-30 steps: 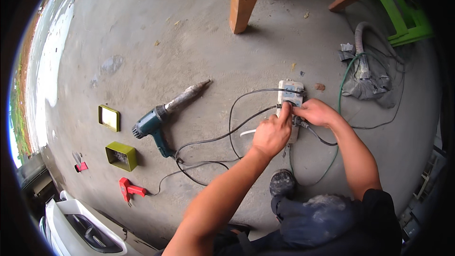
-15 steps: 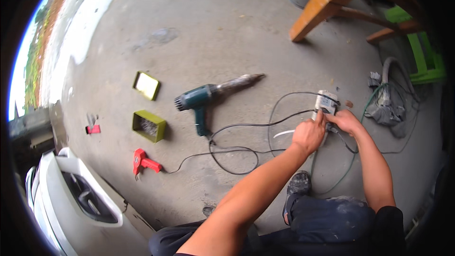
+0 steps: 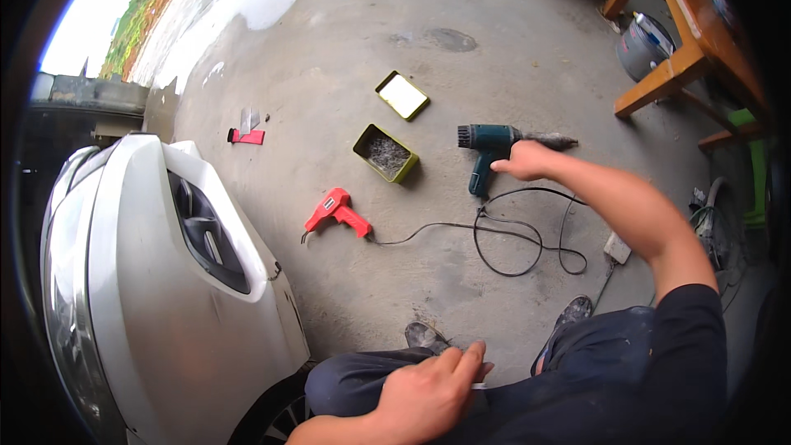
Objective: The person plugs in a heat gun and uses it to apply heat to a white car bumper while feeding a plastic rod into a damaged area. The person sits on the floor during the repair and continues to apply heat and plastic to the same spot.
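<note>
— The right hand (image 3: 527, 161) is stretched over the green heat gun (image 3: 492, 137) on the floor (image 3: 428, 280); whether it's gripped can't be told!
— And the left hand (image 3: 427, 393)?
— Closed round a white sliver (image 3: 479, 386).
— Writing?
— A label (image 3: 329, 203) on the red tool (image 3: 340, 213), too small to be read. Floor's left open between it and the gun. The power strip (image 3: 616, 247) has been left by both hands!
</note>
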Available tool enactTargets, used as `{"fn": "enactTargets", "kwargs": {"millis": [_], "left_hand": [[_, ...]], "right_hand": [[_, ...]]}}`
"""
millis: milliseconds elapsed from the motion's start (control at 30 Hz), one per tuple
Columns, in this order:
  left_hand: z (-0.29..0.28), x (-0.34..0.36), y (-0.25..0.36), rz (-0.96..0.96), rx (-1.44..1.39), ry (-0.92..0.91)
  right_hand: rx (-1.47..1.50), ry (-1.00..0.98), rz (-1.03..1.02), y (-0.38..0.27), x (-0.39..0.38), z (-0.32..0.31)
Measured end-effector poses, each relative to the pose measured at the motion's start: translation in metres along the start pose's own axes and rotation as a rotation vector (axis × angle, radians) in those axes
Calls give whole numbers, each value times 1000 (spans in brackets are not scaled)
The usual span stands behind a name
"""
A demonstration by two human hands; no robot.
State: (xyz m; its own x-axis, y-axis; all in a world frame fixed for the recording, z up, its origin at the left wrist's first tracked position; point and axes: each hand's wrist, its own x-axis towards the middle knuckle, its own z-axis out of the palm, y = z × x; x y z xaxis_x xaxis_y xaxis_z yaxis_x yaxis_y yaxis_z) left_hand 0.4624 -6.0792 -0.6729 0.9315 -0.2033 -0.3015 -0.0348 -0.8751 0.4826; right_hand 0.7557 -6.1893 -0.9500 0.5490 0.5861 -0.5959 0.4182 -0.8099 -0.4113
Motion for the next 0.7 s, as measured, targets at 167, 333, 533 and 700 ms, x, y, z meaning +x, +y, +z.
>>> {"fn": "enactTargets", "kwargs": {"millis": [167, 333, 533, 700], "left_hand": [[-2, -23, -6, 48, -13, -100], [-5, -27, -30, 236, -37, 100], [8, -11, -42, 374, -292, 144], [6, 5, -41, 437, -498, 76]], "right_hand": [[169, 179, 562, -44, 58, 78], [641, 380, 820, -56, 68, 70], [1007, 409, 490, -50, 26, -30], [1448, 596, -84, -114, -59, -155]]}}
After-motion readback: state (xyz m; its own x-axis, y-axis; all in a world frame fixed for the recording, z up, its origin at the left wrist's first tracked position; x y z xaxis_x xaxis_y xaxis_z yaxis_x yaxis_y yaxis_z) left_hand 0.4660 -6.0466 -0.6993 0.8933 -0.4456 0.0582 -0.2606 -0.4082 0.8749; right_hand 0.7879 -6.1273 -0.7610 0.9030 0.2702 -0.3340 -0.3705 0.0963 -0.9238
